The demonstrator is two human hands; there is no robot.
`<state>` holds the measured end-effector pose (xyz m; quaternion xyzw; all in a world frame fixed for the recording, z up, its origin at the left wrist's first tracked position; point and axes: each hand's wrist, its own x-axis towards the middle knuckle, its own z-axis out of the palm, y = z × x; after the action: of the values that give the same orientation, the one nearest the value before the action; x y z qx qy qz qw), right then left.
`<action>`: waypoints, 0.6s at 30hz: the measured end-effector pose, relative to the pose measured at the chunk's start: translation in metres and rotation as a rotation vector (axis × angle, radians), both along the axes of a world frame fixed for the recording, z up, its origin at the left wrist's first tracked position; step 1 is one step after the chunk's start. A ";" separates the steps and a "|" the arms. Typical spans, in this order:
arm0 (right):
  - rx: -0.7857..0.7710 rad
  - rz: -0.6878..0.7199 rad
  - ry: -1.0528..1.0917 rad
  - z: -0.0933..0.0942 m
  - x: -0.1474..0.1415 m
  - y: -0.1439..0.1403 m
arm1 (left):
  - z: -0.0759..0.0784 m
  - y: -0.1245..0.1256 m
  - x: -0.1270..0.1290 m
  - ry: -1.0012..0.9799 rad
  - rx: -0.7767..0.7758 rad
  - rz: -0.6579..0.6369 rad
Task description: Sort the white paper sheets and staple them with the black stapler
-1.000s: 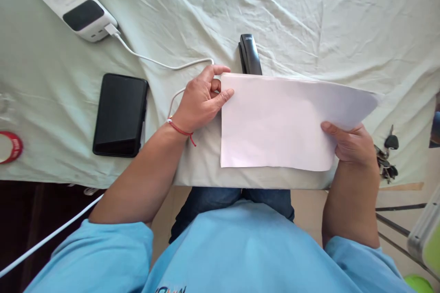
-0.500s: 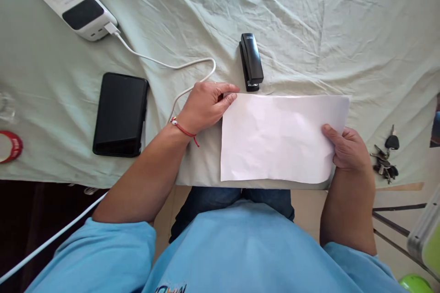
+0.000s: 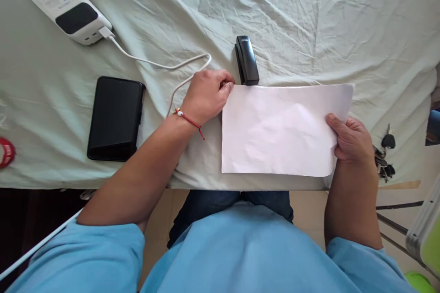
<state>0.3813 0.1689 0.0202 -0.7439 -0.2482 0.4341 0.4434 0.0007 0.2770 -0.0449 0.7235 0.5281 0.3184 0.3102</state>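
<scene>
White rectangular paper sheet [image 3: 282,130]: left hand [image 3: 206,96] pinches top-left corner, right hand [image 3: 350,139] grips right edge (keep edges aligned, flat).

stapler [image 3: 246,59] touching paper's [image 3: 282,130] far edge, cable [image 3: 165,65] left (looped), open cloth [image 3: 326,23] beyond

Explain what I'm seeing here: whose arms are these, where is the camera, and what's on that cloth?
There is no machine: a person wears one camera on the head, looking down at their own arms, blue shirt and lap. The left hand pinches the upper left corner of a white paper sheet; the right hand grips its right edge. The sheet lies on a table under pale green cloth. Just beyond it lies a black stapler. Further left are a black phone, a white power strip with a white cable, and keys far right.
</scene>
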 end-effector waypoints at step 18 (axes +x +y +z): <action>-0.001 -0.041 -0.028 -0.004 0.009 -0.004 | 0.003 0.040 0.017 -0.117 0.097 -0.296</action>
<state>0.3904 0.1650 0.0162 -0.7552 -0.2389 0.4145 0.4482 0.0177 0.3166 -0.0417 0.7877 0.3809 0.3358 0.3489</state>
